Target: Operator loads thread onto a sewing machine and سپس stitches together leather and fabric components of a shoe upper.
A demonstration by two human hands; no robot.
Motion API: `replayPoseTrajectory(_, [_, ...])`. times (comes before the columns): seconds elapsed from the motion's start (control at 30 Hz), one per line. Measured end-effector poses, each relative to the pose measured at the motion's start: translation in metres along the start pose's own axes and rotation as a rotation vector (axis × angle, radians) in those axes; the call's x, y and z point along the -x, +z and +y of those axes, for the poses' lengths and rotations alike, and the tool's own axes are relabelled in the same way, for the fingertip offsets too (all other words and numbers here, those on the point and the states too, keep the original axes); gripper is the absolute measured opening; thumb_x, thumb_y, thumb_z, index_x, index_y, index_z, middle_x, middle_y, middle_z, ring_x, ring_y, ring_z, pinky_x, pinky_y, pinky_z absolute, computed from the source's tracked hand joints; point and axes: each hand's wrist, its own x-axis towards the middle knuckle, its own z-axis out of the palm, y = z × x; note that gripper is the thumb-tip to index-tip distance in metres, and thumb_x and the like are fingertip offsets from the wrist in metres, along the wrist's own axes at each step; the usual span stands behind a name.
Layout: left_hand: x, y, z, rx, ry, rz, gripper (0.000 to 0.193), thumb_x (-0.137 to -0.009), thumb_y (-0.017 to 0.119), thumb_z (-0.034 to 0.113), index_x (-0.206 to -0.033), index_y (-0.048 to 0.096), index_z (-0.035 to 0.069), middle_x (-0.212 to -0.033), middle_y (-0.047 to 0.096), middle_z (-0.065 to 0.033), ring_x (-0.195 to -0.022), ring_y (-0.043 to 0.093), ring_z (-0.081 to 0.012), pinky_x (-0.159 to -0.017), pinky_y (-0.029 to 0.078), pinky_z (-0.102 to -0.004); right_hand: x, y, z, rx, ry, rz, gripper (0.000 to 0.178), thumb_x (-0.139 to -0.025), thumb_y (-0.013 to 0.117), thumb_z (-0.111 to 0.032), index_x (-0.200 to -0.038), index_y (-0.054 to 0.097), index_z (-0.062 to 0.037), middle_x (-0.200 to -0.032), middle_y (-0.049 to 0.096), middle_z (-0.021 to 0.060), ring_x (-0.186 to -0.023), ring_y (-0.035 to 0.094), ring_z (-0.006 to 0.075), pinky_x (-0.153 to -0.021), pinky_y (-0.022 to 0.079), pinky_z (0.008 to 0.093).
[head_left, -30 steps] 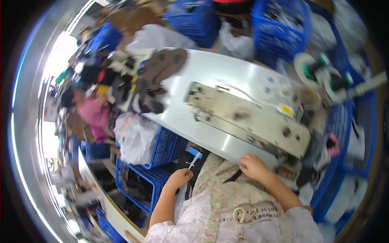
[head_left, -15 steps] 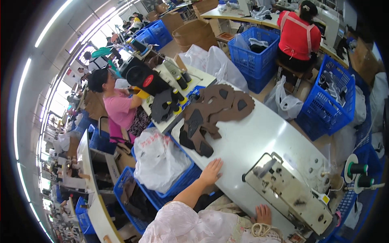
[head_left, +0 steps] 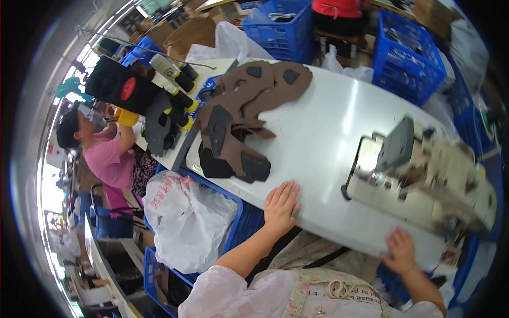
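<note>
My left hand [head_left: 282,208] rests flat on the near edge of the white worktable [head_left: 313,143], fingers stretched out and empty. Further right, my right hand [head_left: 400,251] is at the table's near edge beside the sewing machine [head_left: 424,180], its fingers spread with nothing in them. The cream machine has a dark grey part on its near-left end. Beyond my left hand lies a spread of brown cut pieces [head_left: 252,87] with black patches, overlapping one another. Neither hand touches them.
Left of the table, a white plastic bag [head_left: 188,217] fills a blue crate [head_left: 236,225]. A co-worker in pink [head_left: 110,164] sits by another machine with black and yellow thread spools [head_left: 183,100]. Blue baskets [head_left: 411,63] stand beyond the table; another person [head_left: 339,13] sits there.
The view has tipped down and closer to the table. My right hand has come out from near my body and moved right, with its forearm now showing. My left hand stays on the edge.
</note>
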Motion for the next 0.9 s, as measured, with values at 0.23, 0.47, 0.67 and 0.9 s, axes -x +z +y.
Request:
replayPoseTrajectory(0.23, [-0.017,-0.03,-0.017,0.662,-0.127,-0.087,0.012,-0.08,0.063,0.01,-0.09,0.068,0.006,-0.101,0.069,-0.0133,-0.099,0.064,-0.0321,-0.086,0.05,-0.0402,-0.011,0.021,-0.043,0.015,0.305,0.401,0.042,-0.083,0.064,-0.031,-0.116,0.06,-0.0042,-0.128,0.057,0.0143,-0.124,0.049,0.0356,-0.103,0.037,0.0476])
replayPoseTrajectory(0.47, [-0.157,-0.11,-0.174,0.144,0.003,0.459,0.024,-0.082,0.065,0.02,-0.097,0.069,0.001,-0.107,0.066,-0.0154,-0.103,0.06,-0.0339,-0.09,0.047,-0.0432,-0.029,0.031,-0.069,0.122,0.43,0.595,0.034,-0.086,0.061,-0.029,-0.11,0.061,-0.0055,-0.122,0.061,0.012,-0.119,0.054,0.0325,-0.099,0.039,0.043])
replayPoseTrajectory(0.67, [-0.218,-0.109,-0.181,0.289,-0.049,-0.552,0.05,-0.088,0.061,0.045,-0.115,0.068,0.004,-0.12,0.064,-0.0181,-0.117,0.057,-0.0333,-0.102,0.041,-0.0381,-0.025,0.029,-0.073,0.18,0.455,0.621,0.036,-0.083,0.063,-0.031,-0.109,0.062,-0.0057,-0.121,0.061,0.0113,-0.118,0.054,0.0329,-0.098,0.04,0.0438])
replayPoseTrajectory(0.9, [-0.229,-0.114,-0.185,0.168,0.042,-0.658,0.063,-0.082,0.07,0.049,-0.126,0.062,0.005,-0.117,0.067,-0.0171,-0.11,0.061,-0.0243,-0.097,0.043,-0.0332,-0.027,0.032,-0.071,0.169,0.447,0.619,0.037,-0.079,0.065,-0.03,-0.107,0.063,-0.0056,-0.118,0.062,0.0117,-0.115,0.056,0.0325,-0.097,0.042,0.0445])
